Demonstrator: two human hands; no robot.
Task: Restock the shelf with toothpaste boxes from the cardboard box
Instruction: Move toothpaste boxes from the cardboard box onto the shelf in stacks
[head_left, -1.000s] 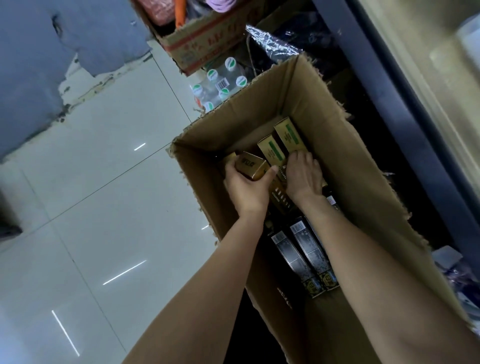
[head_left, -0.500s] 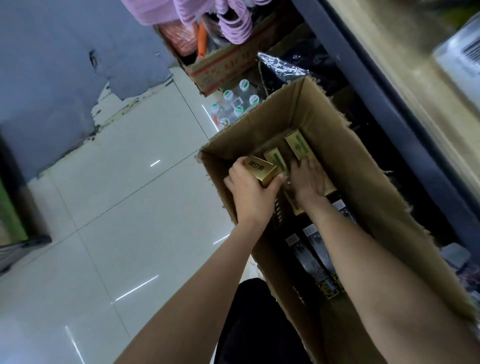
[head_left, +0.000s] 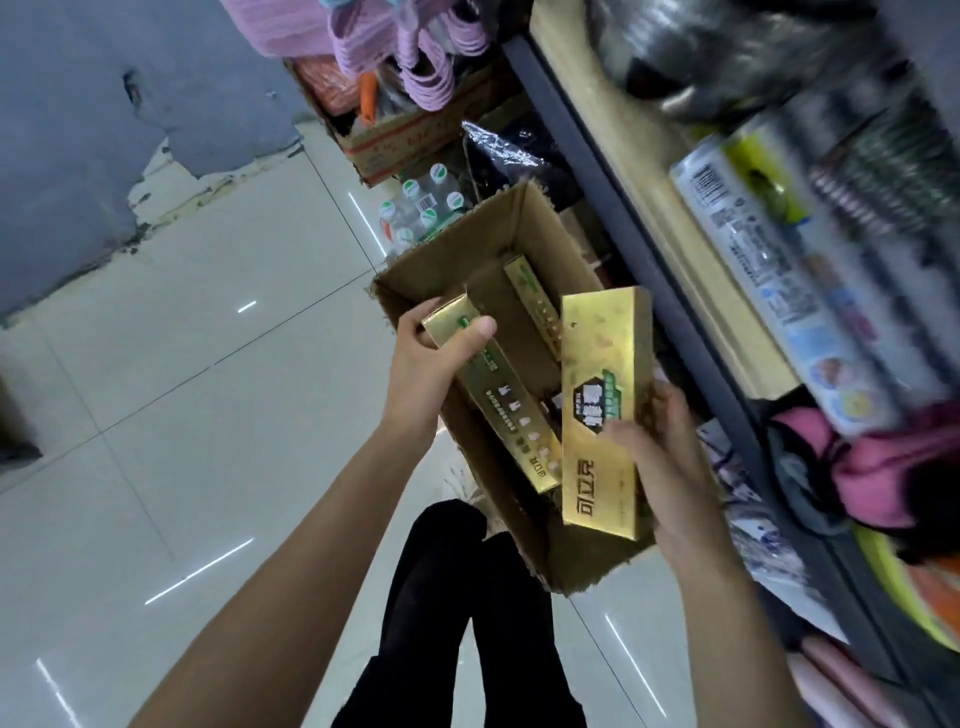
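Toothpaste boxes (head_left: 597, 405) gripped, one per hand (head_left: 431, 364) (head_left: 670, 457), fingers wrapped; end-held left box may slip; shelf (head_left: 691, 249) blurred.

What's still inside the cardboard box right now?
One gold toothpaste box lies along the far inner wall of the cardboard box. The left hand and right hand each hold a gold box above it, covering most of the bottom, so the remaining count is unknown.

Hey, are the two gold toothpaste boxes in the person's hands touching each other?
Cannot tell. In the head view the left hand's gold box runs down to the edge of the right hand's gold box, and they overlap there, hiding any contact or gap.
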